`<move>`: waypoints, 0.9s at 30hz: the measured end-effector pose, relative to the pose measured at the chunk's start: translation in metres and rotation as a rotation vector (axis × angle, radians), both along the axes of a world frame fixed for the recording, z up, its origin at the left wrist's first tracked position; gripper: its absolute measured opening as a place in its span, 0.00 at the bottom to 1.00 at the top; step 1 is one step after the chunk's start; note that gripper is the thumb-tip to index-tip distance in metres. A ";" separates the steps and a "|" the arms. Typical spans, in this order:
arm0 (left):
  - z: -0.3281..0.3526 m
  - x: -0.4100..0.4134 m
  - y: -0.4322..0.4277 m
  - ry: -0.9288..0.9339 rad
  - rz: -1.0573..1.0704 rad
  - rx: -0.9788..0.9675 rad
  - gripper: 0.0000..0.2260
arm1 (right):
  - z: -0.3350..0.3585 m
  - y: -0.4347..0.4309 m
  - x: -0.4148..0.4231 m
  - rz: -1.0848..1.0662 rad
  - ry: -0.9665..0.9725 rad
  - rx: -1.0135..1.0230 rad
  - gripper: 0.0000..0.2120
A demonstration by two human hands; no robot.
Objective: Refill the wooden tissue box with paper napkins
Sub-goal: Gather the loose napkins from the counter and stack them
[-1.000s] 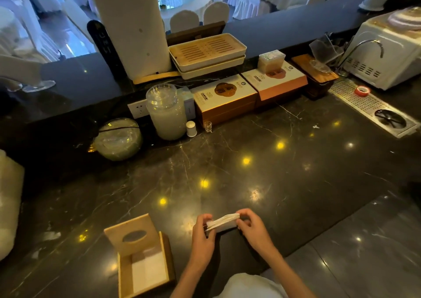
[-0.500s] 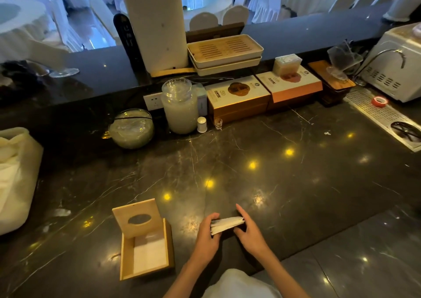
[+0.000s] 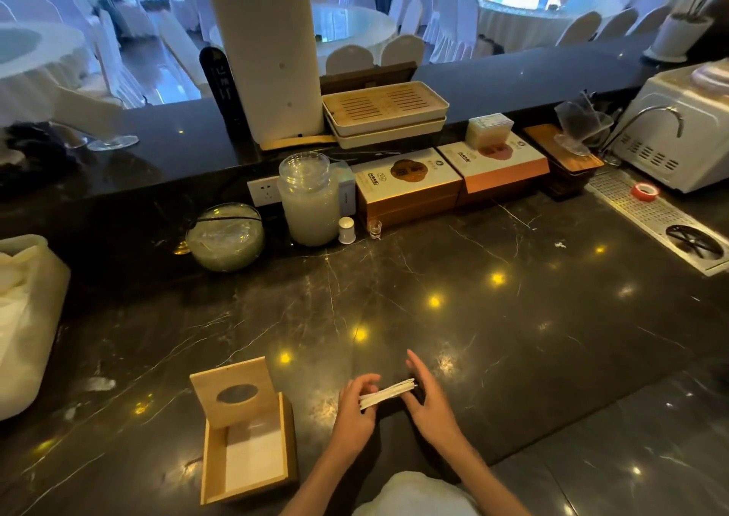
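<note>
Item: stack of paper napkins (image 3: pixel 388 393). A thin, folded white bundle, being held just above the dark marble desk (image 3: pixel 513 338), tilted with its right end higher.

Left hand (image 3: pixel 353 411): its grip is closing on the stack's left end, thumb above and fingers beneath. Right hand (image 3: pixel 428 397): its grip is lying open-palmed against the stack's right end, fingers extended, pressing the edges rather than clamping them. Judged step: the person is squaring the bundle before loading.

Item: wooden tissue box (image 3: pixel 246 456). It is sitting on the desk just left of the hands, apart from them. Its lid (image 3: pixel 232 391), with an oval dispensing slot, is standing raised at the far side. The interior is showing a pale floor; whether that is bare lining or a few remaining sheets cannot be told.

Also present: a white plastic bag (image 3: pixel 27 318) at the far left edge, contents unclear; a glass jar (image 3: pixel 309 200) and gift boxes (image 3: pixel 406 188) against the back wall, well apart.

Risks, as judged:
- With only one hand truly pinching, loose sheets could be fanning out or slipping onto the desk during the carry leftward.
- A tilted bundle could be catching on the box wall and crumpling.
- A knock against the raised lid could be dropping it shut or shifting the box.
</note>
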State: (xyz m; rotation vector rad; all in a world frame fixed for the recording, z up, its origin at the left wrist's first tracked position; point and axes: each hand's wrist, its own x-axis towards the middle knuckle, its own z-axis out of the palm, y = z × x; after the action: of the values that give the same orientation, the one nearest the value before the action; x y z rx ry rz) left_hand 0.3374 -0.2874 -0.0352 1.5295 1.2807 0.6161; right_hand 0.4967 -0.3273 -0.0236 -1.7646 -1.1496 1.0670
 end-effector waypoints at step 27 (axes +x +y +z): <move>0.009 -0.001 -0.010 -0.155 0.069 -0.086 0.22 | -0.008 -0.009 0.005 -0.073 0.174 -0.010 0.25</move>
State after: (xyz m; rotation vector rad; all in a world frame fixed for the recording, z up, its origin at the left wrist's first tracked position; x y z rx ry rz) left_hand 0.3365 -0.2970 -0.0261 1.3459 1.2296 0.7011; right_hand 0.5015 -0.3362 -0.0315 -1.6717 -0.9685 1.1594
